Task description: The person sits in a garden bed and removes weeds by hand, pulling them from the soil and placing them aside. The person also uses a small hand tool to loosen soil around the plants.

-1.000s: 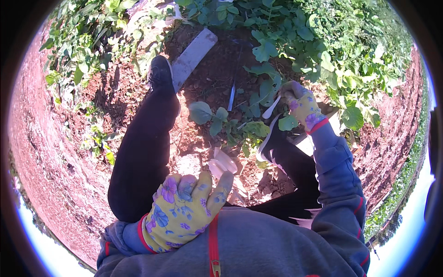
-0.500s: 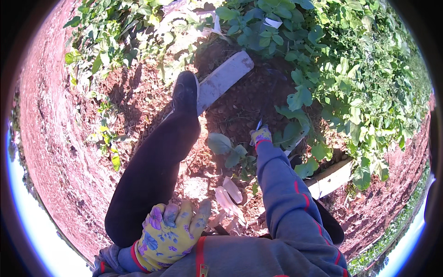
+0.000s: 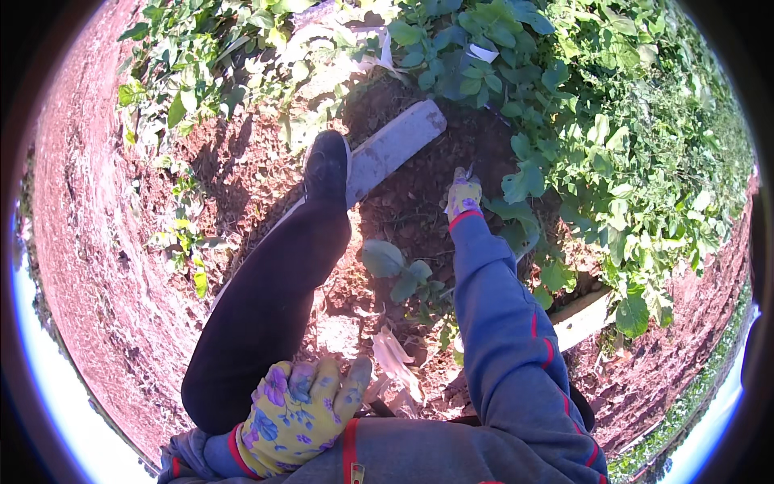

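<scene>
My right hand (image 3: pixel 463 196), in a yellow flowered glove with a red cuff, reaches far forward to dark soil at the foot of the leafy green plants (image 3: pixel 564 121). Its fingers are closed around a small pale tool (image 3: pixel 470 171) whose tip sticks up past the glove. The blue sleeve (image 3: pixel 500 323) runs back toward me. My left hand (image 3: pixel 302 411), in a matching glove, rests with fingers spread on my thigh near the lower edge and holds nothing. A small broad-leaved seedling (image 3: pixel 395 270) stands between my leg and my right arm.
My leg in dark trousers (image 3: pixel 270 306) stretches forward and ends in a black shoe (image 3: pixel 326 165) that touches a grey flat slab (image 3: pixel 395 149). A second pale slab (image 3: pixel 584 319) lies on the right. Dry pale husks (image 3: pixel 395 359) lie near my lap. Red bare soil (image 3: pixel 97 242) spreads left.
My right arm has stretched forward from beside the seedling to the soil under the plants. The view has tilted. The left hand has stayed on my thigh.
</scene>
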`<state>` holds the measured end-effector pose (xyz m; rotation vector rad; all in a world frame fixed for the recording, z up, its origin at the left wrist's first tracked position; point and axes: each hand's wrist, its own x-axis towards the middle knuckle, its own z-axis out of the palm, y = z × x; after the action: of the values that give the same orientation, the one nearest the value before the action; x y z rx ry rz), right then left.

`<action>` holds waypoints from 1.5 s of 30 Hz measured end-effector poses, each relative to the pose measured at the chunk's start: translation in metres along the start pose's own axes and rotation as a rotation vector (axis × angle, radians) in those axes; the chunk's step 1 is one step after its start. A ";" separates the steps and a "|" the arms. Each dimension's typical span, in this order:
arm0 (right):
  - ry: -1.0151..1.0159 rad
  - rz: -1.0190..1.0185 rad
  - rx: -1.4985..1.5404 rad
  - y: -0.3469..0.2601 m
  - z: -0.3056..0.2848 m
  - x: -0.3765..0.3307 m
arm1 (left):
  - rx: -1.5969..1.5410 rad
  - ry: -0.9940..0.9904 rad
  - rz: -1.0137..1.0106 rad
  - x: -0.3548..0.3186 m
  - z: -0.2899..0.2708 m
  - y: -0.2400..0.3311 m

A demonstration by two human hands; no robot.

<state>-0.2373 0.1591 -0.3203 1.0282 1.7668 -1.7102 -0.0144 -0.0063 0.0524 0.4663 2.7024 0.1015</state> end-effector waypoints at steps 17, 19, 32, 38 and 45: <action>0.109 -0.211 -0.656 -0.008 -0.009 0.079 | 0.018 -0.024 0.069 0.004 0.000 -0.007; 0.103 -0.259 -0.850 0.013 -0.013 0.070 | 0.019 -0.014 0.043 0.002 -0.001 -0.006; 0.031 -0.248 -0.965 0.112 -0.100 -0.049 | 0.041 0.036 0.006 -0.003 -0.002 -0.007; 0.140 -0.224 -0.646 0.098 -0.116 -0.012 | -0.001 0.079 0.012 -0.001 -0.002 -0.004; 0.021 -0.069 -0.385 -0.021 0.003 -0.003 | 0.018 -0.044 0.007 -0.006 0.000 -0.008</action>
<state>-0.2521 0.1571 -0.3054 0.8248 2.0605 -1.3241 -0.0115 -0.0159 0.0536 0.4778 2.6606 0.0674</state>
